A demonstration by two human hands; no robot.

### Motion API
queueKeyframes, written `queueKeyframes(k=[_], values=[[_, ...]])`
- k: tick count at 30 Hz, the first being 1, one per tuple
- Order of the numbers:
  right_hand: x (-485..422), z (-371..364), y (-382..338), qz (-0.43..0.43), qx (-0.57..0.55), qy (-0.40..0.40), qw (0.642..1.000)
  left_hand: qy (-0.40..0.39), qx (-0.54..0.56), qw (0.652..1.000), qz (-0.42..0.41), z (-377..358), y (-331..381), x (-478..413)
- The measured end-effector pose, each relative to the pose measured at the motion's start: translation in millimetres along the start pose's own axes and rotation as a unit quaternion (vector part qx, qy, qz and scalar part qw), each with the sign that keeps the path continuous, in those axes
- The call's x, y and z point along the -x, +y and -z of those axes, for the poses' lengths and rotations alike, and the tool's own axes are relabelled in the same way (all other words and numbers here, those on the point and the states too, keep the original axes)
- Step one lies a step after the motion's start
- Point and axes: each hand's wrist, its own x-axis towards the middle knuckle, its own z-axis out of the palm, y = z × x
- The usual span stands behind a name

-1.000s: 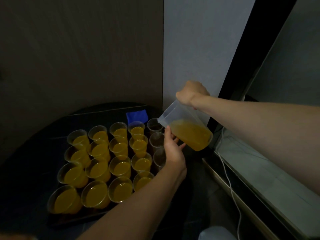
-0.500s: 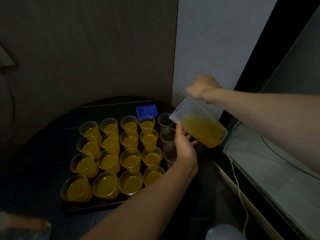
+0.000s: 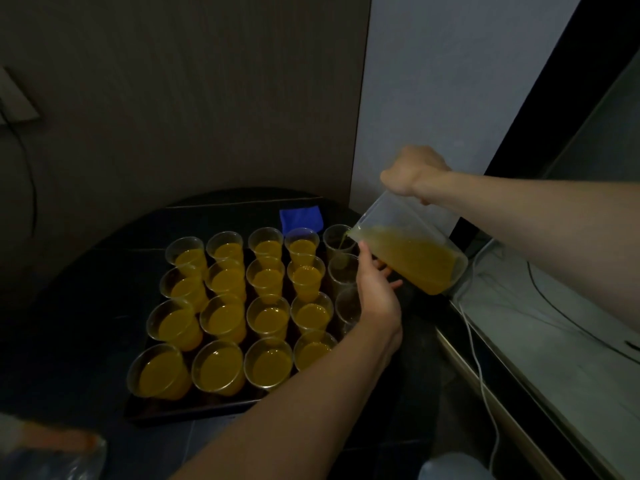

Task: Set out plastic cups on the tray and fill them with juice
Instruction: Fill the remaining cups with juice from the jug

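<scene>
A clear plastic jug, about half full of orange juice, is tilted spout-down over the far right corner of a dark rectangular tray. A thin stream of juice falls from the spout into the far clear plastic cup of the right-hand column. The right hand is curled in a fist over the jug's raised upper side and grips it there. The left hand lies under the jug, thumb up near the spout and fingers stretched fairly straight against its underside. Two empty clear cups stand nearer in that same column. Sixteen juice-filled cups fill the other four columns. The tray sits on a dark bench, with a folded blue cloth just behind it and a white cable to the right.
</scene>
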Motion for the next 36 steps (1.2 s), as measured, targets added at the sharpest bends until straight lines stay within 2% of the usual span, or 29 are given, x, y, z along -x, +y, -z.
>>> queueKeyframes(k=[36], values=[[2.3,19.2,-5.1,-0.006,0.021,0.015,1.0,-0.012,0.011,1.0,-0.02,-7.7,8.9,7.5]])
